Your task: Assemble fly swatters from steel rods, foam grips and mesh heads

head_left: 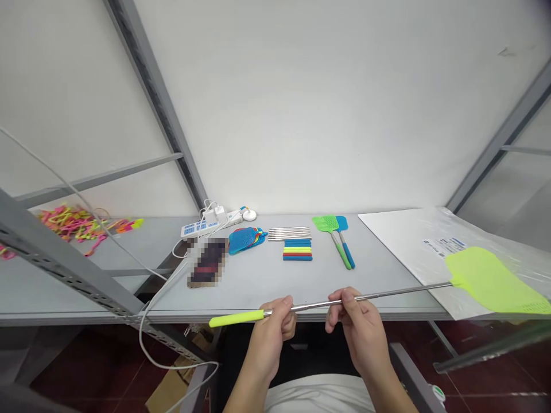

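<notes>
A yellow-green fly swatter (486, 281) with an extended telescopic metal rod stretches across the front of the shelf. My left hand (275, 324) pinches the rod just beside its yellow handle. Further along, my right hand (355, 321) grips the thinner part of the rod between thumb and fingers. The swatter's head is out to the right, over a plastic-wrapped white sheet. Beyond my hands lie a row of metal rods (289, 234) and a stack of blue, yellow and red handles (297, 250). Left of these is a pile of swatter heads (246, 240), blue on top.
Two assembled swatters (340, 241), green and blue, lie right of the handles. A power strip (210, 222) with cables sits at the back left, near a pixelated object (208, 263). The wrapped white sheet (400, 241) covers the right side. Metal posts (159, 97) frame the shelf.
</notes>
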### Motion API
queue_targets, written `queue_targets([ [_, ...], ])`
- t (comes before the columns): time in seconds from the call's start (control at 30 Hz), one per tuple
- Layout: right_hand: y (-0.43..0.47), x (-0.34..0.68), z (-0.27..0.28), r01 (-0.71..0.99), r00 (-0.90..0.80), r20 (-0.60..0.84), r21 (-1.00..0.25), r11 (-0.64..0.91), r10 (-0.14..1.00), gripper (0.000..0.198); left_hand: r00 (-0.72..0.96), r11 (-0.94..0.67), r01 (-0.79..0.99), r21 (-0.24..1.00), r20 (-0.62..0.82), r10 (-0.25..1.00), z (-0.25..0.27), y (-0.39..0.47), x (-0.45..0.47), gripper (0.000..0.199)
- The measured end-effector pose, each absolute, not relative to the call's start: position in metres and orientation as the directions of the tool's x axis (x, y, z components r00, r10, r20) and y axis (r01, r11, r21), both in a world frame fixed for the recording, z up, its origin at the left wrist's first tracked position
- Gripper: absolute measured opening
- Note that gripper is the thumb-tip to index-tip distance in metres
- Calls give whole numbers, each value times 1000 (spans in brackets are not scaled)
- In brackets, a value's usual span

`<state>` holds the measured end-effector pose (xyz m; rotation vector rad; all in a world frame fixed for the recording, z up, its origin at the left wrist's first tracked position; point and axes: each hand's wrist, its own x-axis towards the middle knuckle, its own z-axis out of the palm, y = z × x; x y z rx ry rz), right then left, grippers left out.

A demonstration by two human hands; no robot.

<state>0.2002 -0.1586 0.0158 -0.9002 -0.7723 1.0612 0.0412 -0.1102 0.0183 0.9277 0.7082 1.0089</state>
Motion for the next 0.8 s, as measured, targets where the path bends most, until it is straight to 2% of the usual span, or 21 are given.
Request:
queue_targets([
  [0.37, -158, 242, 29, -395, 527, 75, -860, 322, 846, 32, 193, 175, -497, 850, -89, 977, 19, -91, 20, 54],
  [0.53, -162, 271, 32, -380, 741, 30, -805, 456, 671, 26, 10, 90, -567, 819, -103, 995, 29, -80, -6, 52],
  [0.67, -167, 275, 39, -361, 750, 82, -780, 510, 656, 29, -71, 45, -599, 799, -108, 992, 34, -86, 2, 51],
  [0.8, -168, 271, 46, -369, 736, 145, -733, 571, 662, 30, -34, 21, -656, 755, -57, 998, 34, -100, 27, 50],
])
